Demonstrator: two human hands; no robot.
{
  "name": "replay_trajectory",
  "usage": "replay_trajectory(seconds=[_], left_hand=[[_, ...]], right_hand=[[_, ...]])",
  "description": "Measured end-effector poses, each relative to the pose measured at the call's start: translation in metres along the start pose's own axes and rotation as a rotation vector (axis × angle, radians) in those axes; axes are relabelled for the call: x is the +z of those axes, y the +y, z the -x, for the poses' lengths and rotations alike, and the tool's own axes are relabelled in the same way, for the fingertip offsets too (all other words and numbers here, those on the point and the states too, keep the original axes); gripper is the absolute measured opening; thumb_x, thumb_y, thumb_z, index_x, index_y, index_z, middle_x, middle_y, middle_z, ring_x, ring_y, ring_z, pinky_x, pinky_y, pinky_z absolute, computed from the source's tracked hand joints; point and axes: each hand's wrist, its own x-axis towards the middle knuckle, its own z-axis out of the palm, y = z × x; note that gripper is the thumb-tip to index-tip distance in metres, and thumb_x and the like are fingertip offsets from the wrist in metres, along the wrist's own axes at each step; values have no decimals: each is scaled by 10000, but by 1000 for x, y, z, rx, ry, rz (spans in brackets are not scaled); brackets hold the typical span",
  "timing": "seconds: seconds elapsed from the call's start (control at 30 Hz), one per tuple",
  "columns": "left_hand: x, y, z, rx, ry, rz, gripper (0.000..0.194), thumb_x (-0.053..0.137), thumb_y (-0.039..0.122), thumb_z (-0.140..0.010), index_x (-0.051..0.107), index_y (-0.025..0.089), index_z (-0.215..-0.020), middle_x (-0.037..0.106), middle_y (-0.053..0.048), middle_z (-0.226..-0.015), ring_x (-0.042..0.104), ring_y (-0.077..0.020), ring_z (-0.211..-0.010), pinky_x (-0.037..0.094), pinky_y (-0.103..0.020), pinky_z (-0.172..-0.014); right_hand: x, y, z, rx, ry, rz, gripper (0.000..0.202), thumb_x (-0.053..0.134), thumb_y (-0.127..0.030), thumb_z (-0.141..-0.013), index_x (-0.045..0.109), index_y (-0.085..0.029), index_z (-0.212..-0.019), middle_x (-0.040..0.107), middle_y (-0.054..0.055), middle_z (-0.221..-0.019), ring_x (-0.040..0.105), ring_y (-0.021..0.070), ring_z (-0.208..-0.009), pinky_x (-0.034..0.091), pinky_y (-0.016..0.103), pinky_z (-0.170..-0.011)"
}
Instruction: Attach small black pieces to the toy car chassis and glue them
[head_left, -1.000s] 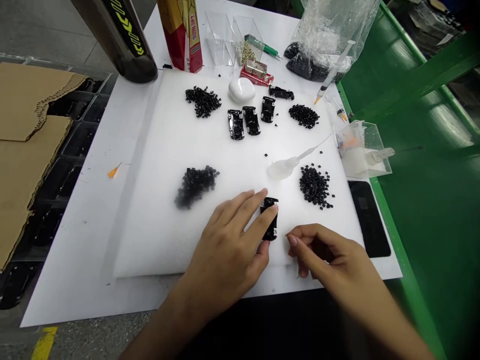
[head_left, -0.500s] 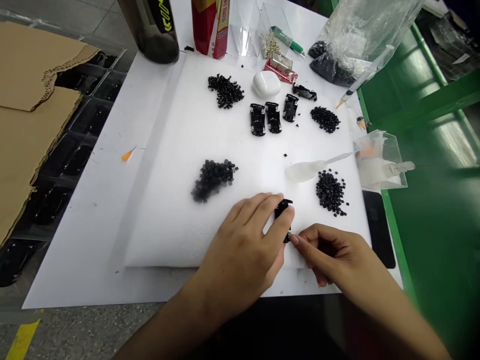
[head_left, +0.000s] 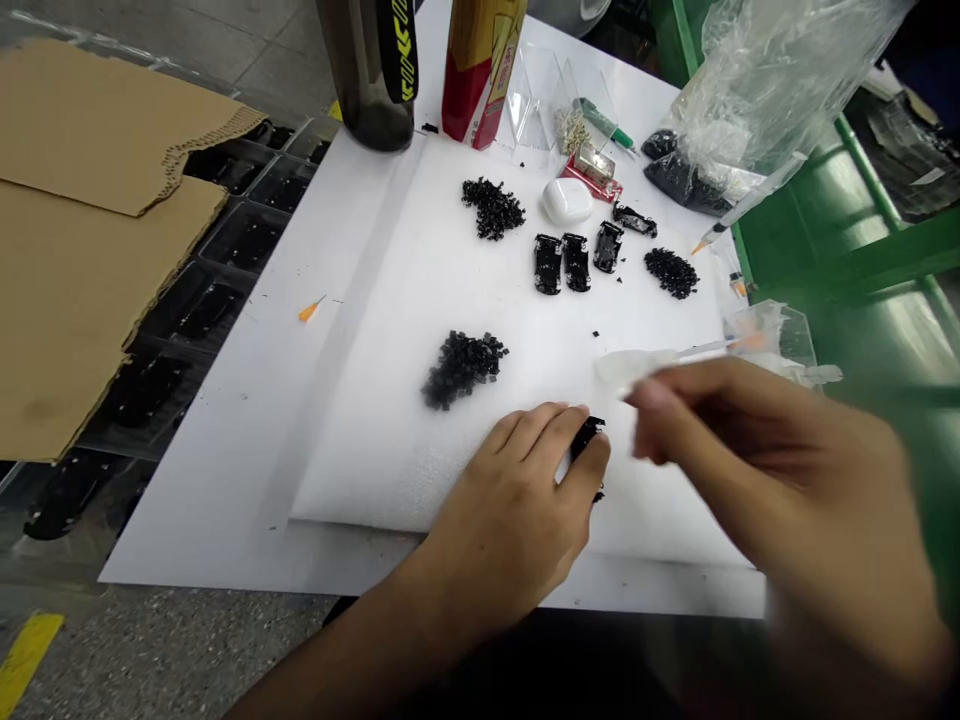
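My left hand is closed on a small black plastic part, pressing it against the white foam sheet; the fingers hide its middle. Raised over the right side of the foam, my right hand is blurred, with thumb and forefinger pinched together; anything between them is too small or smeared to make out. Behind it lies a whitish dropper, partly covered by the hand. Several similar black parts lie farther back, near a white rounded case.
Piles of tiny black pieces sit on the foam: one at back left, one at right, and black squares nearer. A dark bottle, a red-gold box, a syringe and a plastic bag stand or lie around.
My right hand has left the black part and risen up and to the right, now covering the near-right pile of squares. My left hand still holds the part. The camera view has shifted.
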Motion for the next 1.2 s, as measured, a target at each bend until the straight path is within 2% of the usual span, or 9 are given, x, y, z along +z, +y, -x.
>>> replay_trajectory(seconds=[0.1, 0.2, 0.37, 0.57, 0.67, 0.73, 0.9, 1.03, 1.2], left_hand=[[0, 0, -1, 1, 5, 8, 362, 579, 214, -969, 612, 101, -1312, 612, -154, -1329, 546, -303, -1253, 481, -461, -1099], [2, -1, 0, 15, 26, -37, 313, 589, 221, -963, 638, 103, -1248, 645, -154, -1207, 573, -309, -1167, 489, -469, -1079], [3, -1, 1, 35, 21, -72, 331, 566, 258, -994, 630, 102, -1278, 639, -150, -1237, 551, -310, -1219, 427, -479, -1156], [2, -3, 1, 18, 34, -23, 274, 594, 215, -948, 658, 128, -1200, 656, -118, -1128, 583, -303, -1072, 518, -483, -996], [3, -4, 1, 22, 49, -1, 223, 604, 212, -940, 677, 137, -1137, 662, -116, -1091, 585, -294, -1023, 532, -463, -939], [2, -4, 0, 30, 47, 9, 288, 597, 214, -956, 661, 124, -1222, 658, -123, -1193, 576, -289, -1120, 516, -439, -996], [1, -3, 1, 24, 10, -32, 453, 564, 227, -1010, 548, 101, -1445, 514, -130, -1527, 437, -263, -1430, 378, -399, -1214], [2, -3, 2, 16, 8, -30, 439, 537, 235, -1038, 545, 132, -1464, 493, -111, -1559, 412, -239, -1468, 364, -398, -1235], [3, -4, 0, 1, 37, 14, 424, 545, 241, -1039, 556, 130, -1448, 523, -88, -1536, 419, -212, -1464, 378, -386, -1235]], right_hand=[[24, -3, -35, -196, -244, 9, 52, 676, -248, -961, 718, -238, -931, 737, -15, -915, 686, 154, -787, 545, 277, -723], [43, 3, -55, -281, -383, 103, 94, 650, -150, -940, 725, -207, -936, 737, -3, -913, 676, 149, -784, 534, 272, -700], [49, 5, -60, -412, -429, 162, 123, 662, -104, -945, 733, -202, -961, 736, -18, -936, 661, 123, -769, 513, 258, -707], [58, -6, -68, -495, -463, 401, 103, 620, -126, -968, 718, -147, -947, 679, 24, -851, 590, 150, -678, 451, 295, -625], [47, -6, -57, -532, -364, 429, 66, 610, -136, -968, 670, -138, -941, 637, 27, -834, 560, 152, -667, 431, 300, -606], [31, 0, -37, -513, -293, 322, 47, 602, -144, -984, 631, -163, -953, 615, 8, -836, 555, 133, -676, 446, 274, -615], [-6, 38, 19, -248, -188, 205, 21, 582, -244, -1040, 592, -225, -1038, 624, -5, -904, 570, 108, -684, 488, 216, -618], [-6, 65, 37, -122, -231, 193, 51, 547, -246, -1055, 572, -240, -1011, 615, -18, -862, 569, 112, -657, 489, 223, -600], [3, 75, 40, -181, -182, 268, 31, 553, -199, -1045, 574, -222, -1043, 626, -12, -903, 592, 105, -695, 474, 232, -628]])
